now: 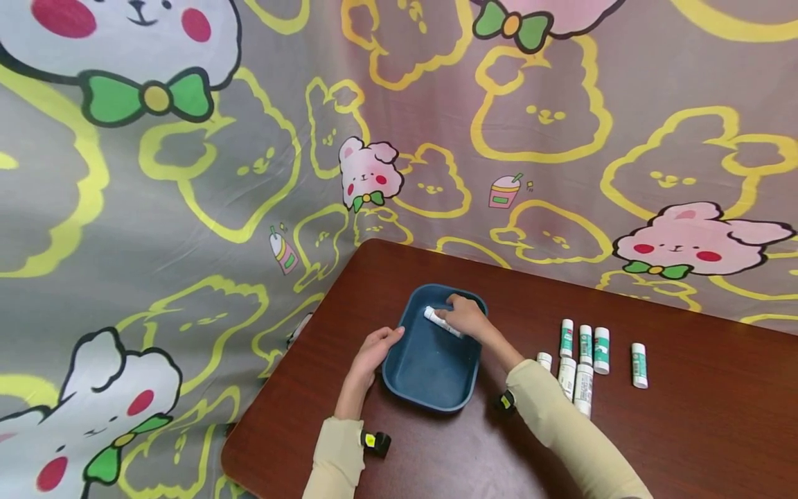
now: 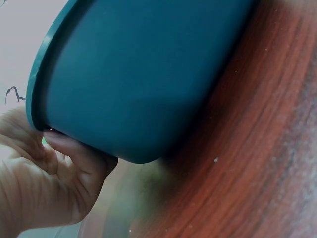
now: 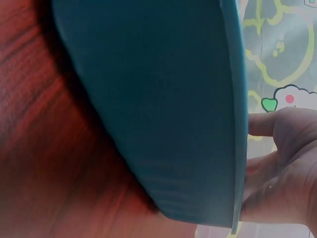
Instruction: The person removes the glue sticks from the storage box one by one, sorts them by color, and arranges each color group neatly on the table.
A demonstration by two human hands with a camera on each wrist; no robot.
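A dark blue plastic bin sits on the table, a little turned. My left hand grips its left rim, thumb over the edge and fingers against the outer wall. In the left wrist view, that hand is at the bin's lip. Reaching over the right rim, my right hand holds a white glue stick inside the bin, near its far end. The right wrist view shows the bin's outer wall and part of the right hand; the fingertips and glue stick are hidden there.
Right of the bin, several glue sticks with green labels stand in a group, with white-labelled ones nearer me, partly behind my right sleeve. One green-labelled glue stick stands apart. A printed curtain hangs behind the brown table.
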